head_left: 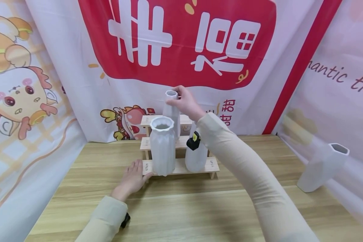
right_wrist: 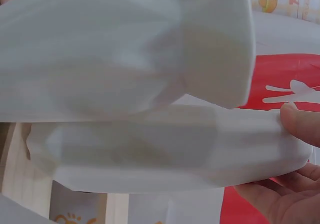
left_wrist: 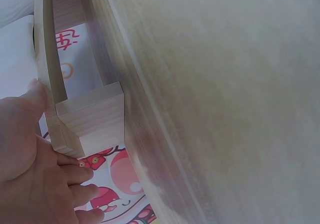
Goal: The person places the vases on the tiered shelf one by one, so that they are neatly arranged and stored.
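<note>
My right hand (head_left: 186,102) grips the neck of a slim white faceted vase (head_left: 170,111), thumb on one side and fingers on the other. The vase stands nearly upright, its base right at the middle step of a three-tier wooden display stand (head_left: 211,164). My left hand (head_left: 133,176) lies beside the stand's left end. In the left wrist view its thumb (left_wrist: 35,99) touches the bottom step's board (left_wrist: 47,79), while the straight fingers extend past the board's end. A fluted white vase (head_left: 163,148) and a rounded white vase (head_left: 196,158), partly behind my right sleeve, stand on the bottom step.
An angular white vase (head_left: 323,168) stands leaning in shape at the table's right side. The wooden table (head_left: 181,211) meets printed cloth (head_left: 181,74) at the back and on both sides. Black wrist straps show on both sleeves.
</note>
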A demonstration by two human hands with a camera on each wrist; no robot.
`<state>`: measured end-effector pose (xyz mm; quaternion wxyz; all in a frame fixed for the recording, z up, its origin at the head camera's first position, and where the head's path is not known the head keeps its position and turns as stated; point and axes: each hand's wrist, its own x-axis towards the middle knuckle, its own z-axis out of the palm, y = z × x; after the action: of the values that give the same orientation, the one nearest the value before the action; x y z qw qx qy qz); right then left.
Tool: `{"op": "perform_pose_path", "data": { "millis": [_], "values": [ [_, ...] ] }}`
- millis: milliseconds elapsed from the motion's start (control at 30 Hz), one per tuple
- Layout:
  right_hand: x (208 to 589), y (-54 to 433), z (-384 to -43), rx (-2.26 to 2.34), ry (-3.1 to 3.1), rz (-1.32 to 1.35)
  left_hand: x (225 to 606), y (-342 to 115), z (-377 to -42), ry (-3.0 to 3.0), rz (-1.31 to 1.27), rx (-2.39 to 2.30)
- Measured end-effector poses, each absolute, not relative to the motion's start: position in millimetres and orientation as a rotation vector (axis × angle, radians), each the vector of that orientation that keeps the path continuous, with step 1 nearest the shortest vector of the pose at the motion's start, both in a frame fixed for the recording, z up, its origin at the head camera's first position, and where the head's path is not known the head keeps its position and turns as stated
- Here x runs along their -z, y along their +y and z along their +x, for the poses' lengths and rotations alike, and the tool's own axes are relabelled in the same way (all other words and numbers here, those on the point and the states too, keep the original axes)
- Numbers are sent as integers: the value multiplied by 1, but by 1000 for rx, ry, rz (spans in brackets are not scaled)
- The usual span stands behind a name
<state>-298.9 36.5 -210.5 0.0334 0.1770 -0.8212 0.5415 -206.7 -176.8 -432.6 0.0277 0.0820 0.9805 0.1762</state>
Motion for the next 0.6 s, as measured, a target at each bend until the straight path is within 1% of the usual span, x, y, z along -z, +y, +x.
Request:
{"op": "perform_pose_path", "data": {
  "millis": [600],
  "values": [
    [216,21,-299,-1657,-2498,568,434,-177,-208,3017,246,-554]
  ]
}}
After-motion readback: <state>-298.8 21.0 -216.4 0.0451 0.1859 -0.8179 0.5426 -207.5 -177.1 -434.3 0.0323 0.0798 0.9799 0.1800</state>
